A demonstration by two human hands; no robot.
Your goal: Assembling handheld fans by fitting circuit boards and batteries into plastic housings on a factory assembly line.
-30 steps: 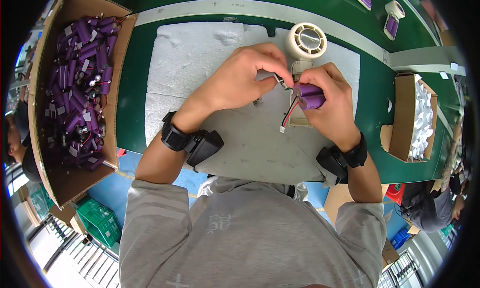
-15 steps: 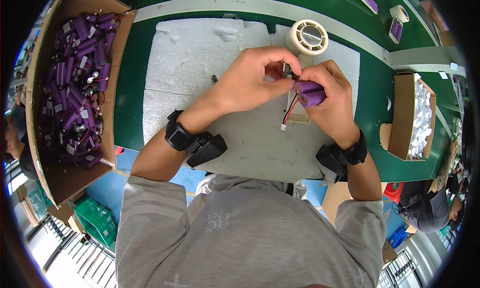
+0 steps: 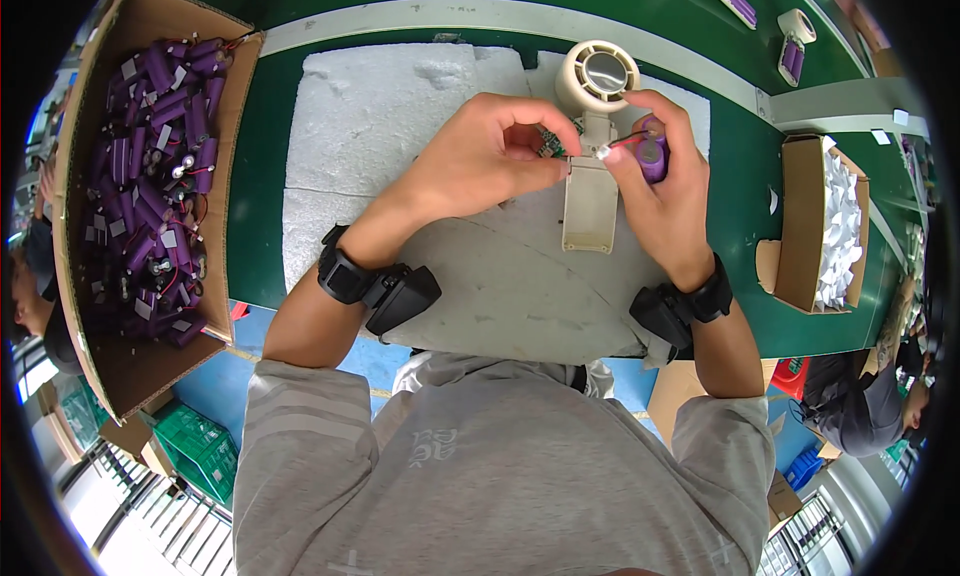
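Note:
Between the thumb and fingers of my left hand (image 3: 490, 156) is a small green circuit board (image 3: 550, 144), partly covered by the fingers. My right hand (image 3: 665, 186) holds a purple battery pack (image 3: 652, 159) against its palm. Its thumb and a finger are at the white plug (image 3: 603, 152) on the pack's red and black wires, close to the board. Whether plug and board touch, I cannot tell. Under and between the hands lies a cream handheld fan (image 3: 590, 211), its round head (image 3: 600, 76) pointing away from me and its handle shell open.
White foam sheet (image 3: 370, 106) covers the bench before me. At left stands a cardboard box (image 3: 240, 106) of purple battery packs; at right, a small carton (image 3: 800, 226) of white pieces. More opened fans (image 3: 793, 51) lie beyond the metal rail (image 3: 440, 16). People sit at both sides.
My right hand has turned the battery pack upright and brought its plug up to the board. The left hand has shifted slightly left; the fan has moved a little left too.

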